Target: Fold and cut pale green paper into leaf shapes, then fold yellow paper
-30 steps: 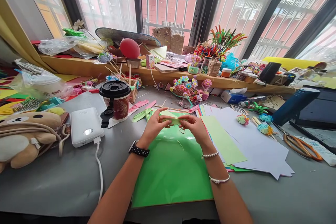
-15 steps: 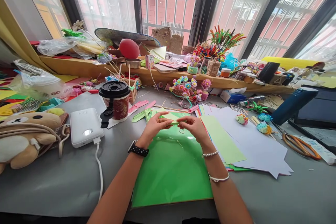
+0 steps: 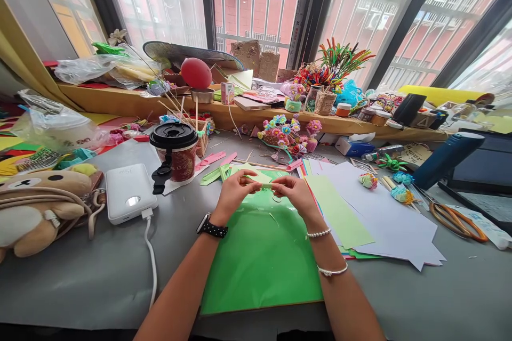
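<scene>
Between my two hands is a small piece of light green paper (image 3: 262,178), pinched from both sides. My left hand (image 3: 237,192) grips its left end with thumb and fingers. At the right end, my right hand (image 3: 296,195) pinches it the same way. Both hands are above the far part of a shiny green sheet (image 3: 264,261) lying on the grey table. A thin ring-shaped item (image 3: 276,199) and a small pale scrap (image 3: 274,219) rest on that sheet. Folded green paper strips (image 3: 214,175) lie just beyond my left hand.
A lidded paper cup (image 3: 176,152), a white power bank (image 3: 131,194) with its cable and a plush bear (image 3: 44,208) stand left. White sheets (image 3: 384,213) and a light green strip (image 3: 340,210) lie right, with scissors (image 3: 458,221) farther out. Paper flowers (image 3: 286,136) stand behind.
The held paper has tilted slightly, so its near edge shows as a narrow band between the fingertips. Both hands keep their pinch and have barely moved.
</scene>
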### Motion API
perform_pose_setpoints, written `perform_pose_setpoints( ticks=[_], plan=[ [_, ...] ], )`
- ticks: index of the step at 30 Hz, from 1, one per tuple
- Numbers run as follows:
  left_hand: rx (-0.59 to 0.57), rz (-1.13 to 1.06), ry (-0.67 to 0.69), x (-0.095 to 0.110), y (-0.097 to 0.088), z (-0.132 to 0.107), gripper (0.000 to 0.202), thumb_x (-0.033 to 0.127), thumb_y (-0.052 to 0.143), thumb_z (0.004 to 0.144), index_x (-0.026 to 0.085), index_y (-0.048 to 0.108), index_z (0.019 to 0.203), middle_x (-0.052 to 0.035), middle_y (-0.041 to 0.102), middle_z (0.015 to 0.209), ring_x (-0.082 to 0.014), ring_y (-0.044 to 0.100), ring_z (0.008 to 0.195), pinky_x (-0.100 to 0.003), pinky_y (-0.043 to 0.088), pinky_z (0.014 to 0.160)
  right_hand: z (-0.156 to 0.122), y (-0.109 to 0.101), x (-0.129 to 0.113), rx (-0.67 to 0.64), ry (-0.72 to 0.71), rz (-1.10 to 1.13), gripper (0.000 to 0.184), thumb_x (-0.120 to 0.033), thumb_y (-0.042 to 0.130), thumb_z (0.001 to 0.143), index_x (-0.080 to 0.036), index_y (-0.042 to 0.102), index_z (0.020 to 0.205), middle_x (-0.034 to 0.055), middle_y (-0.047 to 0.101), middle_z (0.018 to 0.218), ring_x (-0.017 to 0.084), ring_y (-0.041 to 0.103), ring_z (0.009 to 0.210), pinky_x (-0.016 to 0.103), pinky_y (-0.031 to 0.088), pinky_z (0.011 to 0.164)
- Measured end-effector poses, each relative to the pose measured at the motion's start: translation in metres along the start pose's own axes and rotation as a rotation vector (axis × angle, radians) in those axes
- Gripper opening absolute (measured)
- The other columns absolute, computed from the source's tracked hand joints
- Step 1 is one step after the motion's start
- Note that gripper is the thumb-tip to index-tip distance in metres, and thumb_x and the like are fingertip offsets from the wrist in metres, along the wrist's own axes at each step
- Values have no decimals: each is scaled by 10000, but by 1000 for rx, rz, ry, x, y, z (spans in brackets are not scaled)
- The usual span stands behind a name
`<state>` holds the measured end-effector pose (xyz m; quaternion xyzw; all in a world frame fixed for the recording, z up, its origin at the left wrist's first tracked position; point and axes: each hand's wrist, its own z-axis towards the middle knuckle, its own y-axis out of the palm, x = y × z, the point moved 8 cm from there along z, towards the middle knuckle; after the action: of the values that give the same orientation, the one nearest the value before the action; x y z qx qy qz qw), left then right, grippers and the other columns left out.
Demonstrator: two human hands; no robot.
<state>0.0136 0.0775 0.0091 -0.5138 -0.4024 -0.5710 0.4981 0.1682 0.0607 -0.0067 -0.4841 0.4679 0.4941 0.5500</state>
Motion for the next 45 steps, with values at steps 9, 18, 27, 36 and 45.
perform_pose_setpoints(
  ticks=[9, 18, 27, 36, 45],
  plan=[
    [28, -68, -26, -1, -5, 0, 381, 304, 713, 528, 137, 561, 835, -16, 646, 604, -154, 608, 574, -277, 477, 582, -1, 0, -2, -16, -9, 3, 262, -360, 684, 563, -140, 622, 691, 19, 609, 592, 132, 576, 537, 273, 479, 543],
    [-12, 2, 66, 4, 2, 0, 399, 313, 700, 549, 161, 547, 884, -14, 636, 657, -159, 602, 643, -246, 448, 573, 0, 4, -3, -30, -34, -13, 216, -349, 659, 592, -145, 618, 651, 16, 600, 575, 118, 555, 512, 253, 463, 522],
    [-10, -100, -24, 1, 3, -2, 396, 271, 713, 537, 164, 480, 837, 11, 609, 585, -149, 597, 602, -260, 450, 593, 0, 4, -3, -36, -26, 12, 210, -339, 662, 597, -142, 617, 654, 18, 608, 587, 108, 543, 506, 243, 445, 511],
    [-225, 43, 151, 12, 16, -3, 347, 296, 658, 618, 173, 576, 932, -4, 589, 733, -124, 577, 642, -232, 445, 587, -5, 5, 14, -154, 259, 222, 266, -299, 725, 536, -141, 646, 735, 3, 617, 580, 68, 533, 499, 202, 438, 531],
    [-77, 41, 136, 13, 4, -3, 187, 323, 646, 639, 147, 615, 696, -12, 633, 629, -136, 602, 629, -222, 463, 580, -5, 7, -12, -137, -29, 67, 272, -322, 705, 569, -160, 644, 779, 0, 624, 637, 92, 544, 533, 220, 440, 524]
  ],
)
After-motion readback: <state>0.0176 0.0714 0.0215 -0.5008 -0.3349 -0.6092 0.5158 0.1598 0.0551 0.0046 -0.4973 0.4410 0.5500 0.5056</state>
